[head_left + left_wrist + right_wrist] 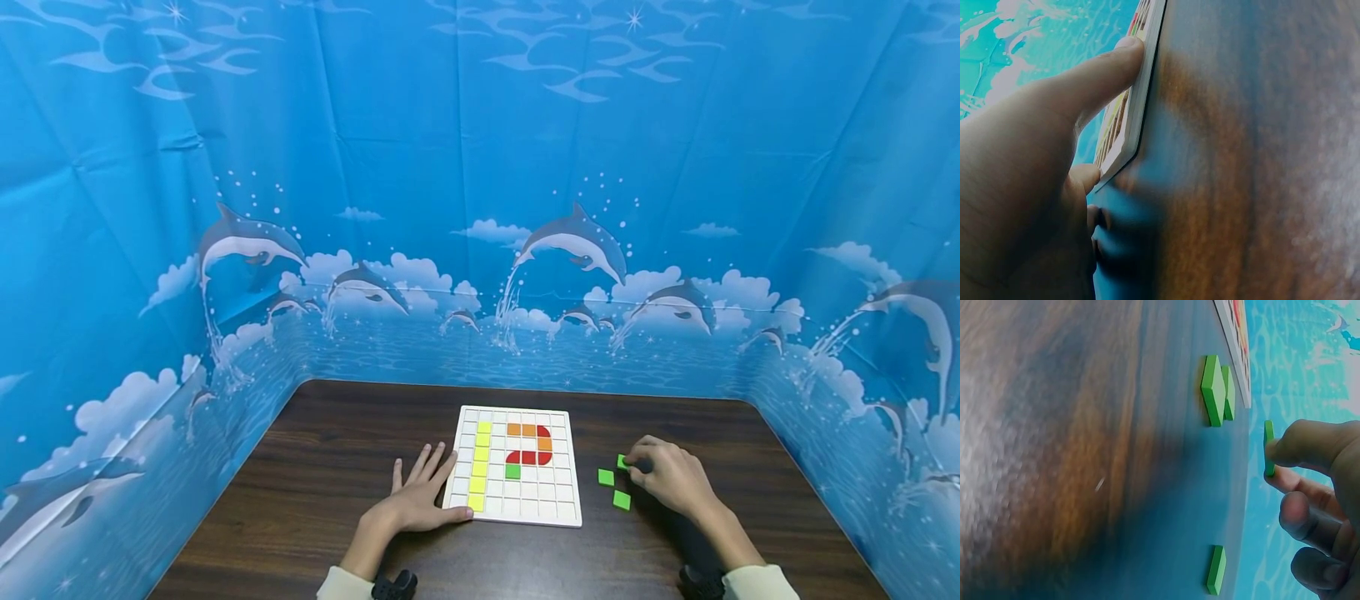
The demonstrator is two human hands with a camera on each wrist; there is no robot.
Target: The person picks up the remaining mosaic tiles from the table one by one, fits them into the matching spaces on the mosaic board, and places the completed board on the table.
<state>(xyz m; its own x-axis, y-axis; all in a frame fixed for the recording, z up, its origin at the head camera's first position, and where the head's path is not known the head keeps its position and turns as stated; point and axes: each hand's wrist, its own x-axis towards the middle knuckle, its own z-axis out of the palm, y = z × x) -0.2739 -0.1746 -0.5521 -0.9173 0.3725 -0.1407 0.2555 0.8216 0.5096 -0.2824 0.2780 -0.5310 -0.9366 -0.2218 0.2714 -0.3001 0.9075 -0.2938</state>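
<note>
A white gridded board lies on the dark wood table. On it are a column of yellow squares, orange squares, red pieces, some with rounded corners, and one green square. My left hand is spread at the board's left side, its thumb on the near edge. To the right of the board, my right hand pinches a green square tile between thumb and finger. Two loose green tiles lie left of that hand.
Another green tile lies on the table in the right wrist view, hidden by the hand in the head view. A blue dolphin-print curtain stands around the back and sides of the table.
</note>
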